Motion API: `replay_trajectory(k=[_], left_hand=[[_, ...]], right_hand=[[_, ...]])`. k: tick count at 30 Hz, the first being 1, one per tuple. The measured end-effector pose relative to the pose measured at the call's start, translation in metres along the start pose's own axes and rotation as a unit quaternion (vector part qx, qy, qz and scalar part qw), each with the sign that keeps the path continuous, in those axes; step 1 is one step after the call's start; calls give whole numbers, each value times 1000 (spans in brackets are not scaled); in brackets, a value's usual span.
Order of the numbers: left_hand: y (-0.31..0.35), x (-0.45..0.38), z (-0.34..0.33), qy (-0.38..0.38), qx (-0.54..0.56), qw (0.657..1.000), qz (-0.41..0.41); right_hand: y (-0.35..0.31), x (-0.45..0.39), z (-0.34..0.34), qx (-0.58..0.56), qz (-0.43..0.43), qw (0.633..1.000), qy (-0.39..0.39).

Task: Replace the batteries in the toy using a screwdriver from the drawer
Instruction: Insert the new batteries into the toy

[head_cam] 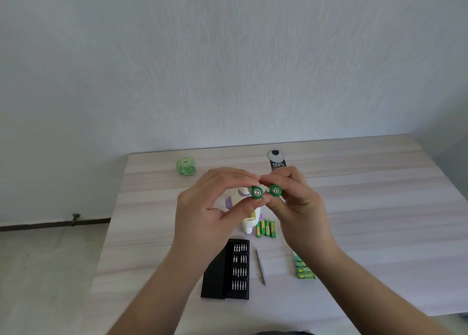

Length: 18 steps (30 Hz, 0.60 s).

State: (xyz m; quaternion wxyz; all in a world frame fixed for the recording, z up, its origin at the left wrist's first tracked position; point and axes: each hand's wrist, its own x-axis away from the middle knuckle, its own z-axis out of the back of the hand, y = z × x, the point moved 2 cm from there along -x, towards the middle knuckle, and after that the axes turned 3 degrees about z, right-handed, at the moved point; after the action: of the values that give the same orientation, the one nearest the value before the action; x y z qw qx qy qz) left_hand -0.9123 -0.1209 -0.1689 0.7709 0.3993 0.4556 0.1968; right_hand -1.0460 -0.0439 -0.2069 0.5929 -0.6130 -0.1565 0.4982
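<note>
Batteries first: two green-jacketed cylindrical batteries are held end-on to the head camera, their round silver terminals facing it, one green battery (256,192) pinched between the thumb and curled fingers of the left hand (215,208), the other green battery (274,190) pinched the same way in the right hand (296,205). Both hands are raised above the middle of the pale wood-grain table (379,208), fingertips nearly meeting, and the two cells sit just beside each other.

Below and behind the hands lies the small white plastic toy with purple and yellow trim (249,223), smooth and rounded, partly hidden by the left hand; whether its battery bay is open cannot be told. Just beside it, on its right, lies a row of loose green and yellow batteries (266,228). Nearer the front edge sit an opened black case of small steel screwdriver bits (236,268), a slim grey metal screwdriver (260,265) and a torn green battery pack (302,268), partly covered by the right forearm. Towards the far edge stand a translucent green rounded plastic object (186,166) and a black card printed 100% (278,161).

Judging by this, the step in hand is sorting or separating cells, likely fresh ones bound for the toy, though old and new cannot be told apart. The next move calls for matching each terminal to the bay's markings and seating the slick cylinders without letting them roll
</note>
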Motion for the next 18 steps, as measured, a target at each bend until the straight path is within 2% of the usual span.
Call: replay_trajectory(k=[6, 12, 16, 18], left_hand=[[1, 5, 0, 23, 49, 991, 123], [1, 6, -4, 35, 63, 984, 162], [-6, 4, -7, 55, 133, 951, 273], [-11, 3, -11, 71, 216, 906, 357]], right_hand=[[-3, 5, 3, -58, -69, 996, 2], [-9, 7, 4, -116, -85, 990, 3], [-11, 7, 4, -164, -131, 978, -2], [-10, 7, 2, -241, -182, 953, -10]])
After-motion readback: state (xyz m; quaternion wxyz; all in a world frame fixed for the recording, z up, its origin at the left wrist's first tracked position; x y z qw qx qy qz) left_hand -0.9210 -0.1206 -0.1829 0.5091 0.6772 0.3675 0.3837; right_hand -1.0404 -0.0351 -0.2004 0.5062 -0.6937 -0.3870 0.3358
